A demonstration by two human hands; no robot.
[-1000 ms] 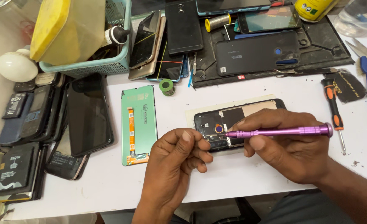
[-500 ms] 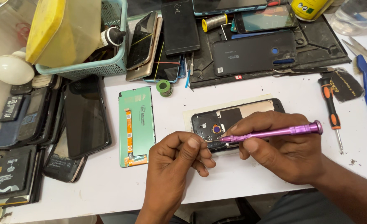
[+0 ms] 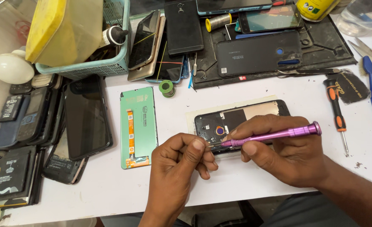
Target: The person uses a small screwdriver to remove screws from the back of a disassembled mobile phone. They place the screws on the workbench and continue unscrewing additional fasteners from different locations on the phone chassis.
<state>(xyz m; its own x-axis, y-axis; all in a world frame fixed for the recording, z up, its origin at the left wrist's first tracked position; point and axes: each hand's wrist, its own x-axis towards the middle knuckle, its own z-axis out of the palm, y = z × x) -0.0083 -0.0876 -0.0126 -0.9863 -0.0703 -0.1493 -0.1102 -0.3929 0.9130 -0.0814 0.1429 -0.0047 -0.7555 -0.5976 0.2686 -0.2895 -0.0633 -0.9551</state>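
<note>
The opened phone (image 3: 242, 120) lies flat on the white table (image 3: 244, 180), back cover off, long axis running left to right, just beyond both hands. The right hand (image 3: 284, 157) is closed around a purple screwdriver (image 3: 274, 135), thumb below and fingers wrapped over the shaft. The tool lies almost level, handle end out to the right, tip aimed left toward the phone's lower left corner. The left hand (image 3: 179, 164) comes in from below with its fingers curled and thumb pinched against the forefinger right at the tip of the driver; whether a screw sits in that pinch is too small to tell. Both hands meet at the phone's near edge, the right draped over the lower right half of the body, the left touching only at the corner. The right hand sits closer to the phone's middle.

Left of the hands, well apart, a green display panel (image 3: 138, 126) lies face down with its orange ribbon showing. 1 orange-handled screwdriver (image 3: 336, 115) rests to the right. A dark back cover (image 3: 259, 52) sits on the black mat (image 3: 320, 46) further off, beside a teal basket (image 3: 110, 63).
</note>
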